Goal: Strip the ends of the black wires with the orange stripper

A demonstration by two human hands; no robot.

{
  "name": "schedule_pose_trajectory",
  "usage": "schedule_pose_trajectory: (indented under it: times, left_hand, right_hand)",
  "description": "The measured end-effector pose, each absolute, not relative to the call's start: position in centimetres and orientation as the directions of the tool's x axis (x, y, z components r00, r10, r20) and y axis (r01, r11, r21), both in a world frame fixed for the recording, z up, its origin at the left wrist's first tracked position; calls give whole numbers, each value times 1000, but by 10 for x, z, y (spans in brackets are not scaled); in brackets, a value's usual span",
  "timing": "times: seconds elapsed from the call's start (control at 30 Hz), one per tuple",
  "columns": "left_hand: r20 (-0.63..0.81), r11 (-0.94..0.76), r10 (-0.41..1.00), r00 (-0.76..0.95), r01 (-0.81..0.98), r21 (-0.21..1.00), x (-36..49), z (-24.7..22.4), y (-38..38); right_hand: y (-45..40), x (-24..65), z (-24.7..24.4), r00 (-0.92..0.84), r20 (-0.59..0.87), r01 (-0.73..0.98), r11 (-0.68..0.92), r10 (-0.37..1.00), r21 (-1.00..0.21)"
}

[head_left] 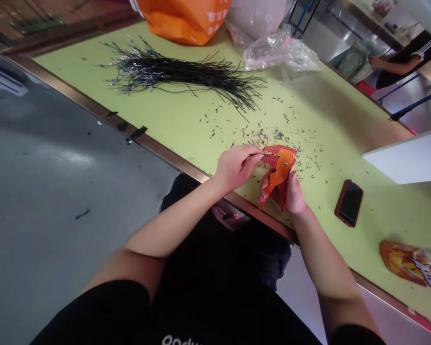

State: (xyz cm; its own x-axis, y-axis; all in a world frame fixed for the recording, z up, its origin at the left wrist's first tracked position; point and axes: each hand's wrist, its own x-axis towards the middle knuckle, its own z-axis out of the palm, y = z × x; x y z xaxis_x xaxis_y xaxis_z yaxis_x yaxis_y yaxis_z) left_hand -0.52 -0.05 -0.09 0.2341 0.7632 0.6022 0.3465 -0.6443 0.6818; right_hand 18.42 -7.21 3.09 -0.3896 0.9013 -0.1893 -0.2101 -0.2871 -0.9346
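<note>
**Pinch on a thin wire over the red piece!**

Left hand (235,167) pinches a thin wire (267,154), light and springy, safest held near its tip. Right hand (295,194) grips an orange-red plastic piece (280,167), thin, stiff-looking, held by its edge above the green table (187,120); a black wire bundle (179,72) lies beyond.

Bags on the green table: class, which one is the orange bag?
The orange plastic bag at the far edge of the green table; it alone is orange, while the clear plastic bag to its right is crinkled and see-through.
</note>
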Motion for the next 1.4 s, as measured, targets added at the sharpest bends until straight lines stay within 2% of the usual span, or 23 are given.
schedule_pose_trajectory:
  times: [0.17,0.33,0.43,0.73,0.9,1.2,1.4]
  left_hand:
    - [672,-713,700,241,291,638,-5,-6,-1]
    - [599,-640,767,231,350,684,-3,-15,1]
    - [606,-648,760,235,350,677,-2,-16,2]
    - [654,-691,722,227,292,661,-4,-13,3]
    - [636,-684,729,252,296,667,-3,-17,5]
    - [533,-608,789,304,262,750,-7,-12,4]
    - [696,-746,664,272,190,638,-8,-15,10]
  right_hand:
    - [-72,187,32,-384,-197,-203,-290,902,-935]
    - [-73,190,28,-430,-119,-262,-250,895,-932]
    - [-73,193,25,-463,-90,-277,-241,882,-930]
    - [-72,198,27,-491,-162,-240,-312,856,-919]
    - [-71,199,27,-507,-196,-206,-339,839,-918]
    - [-70,206,27,-489,-222,-174,-343,844,-923]
    - [-69,210,26,-497,-205,-194,-338,843,-921]
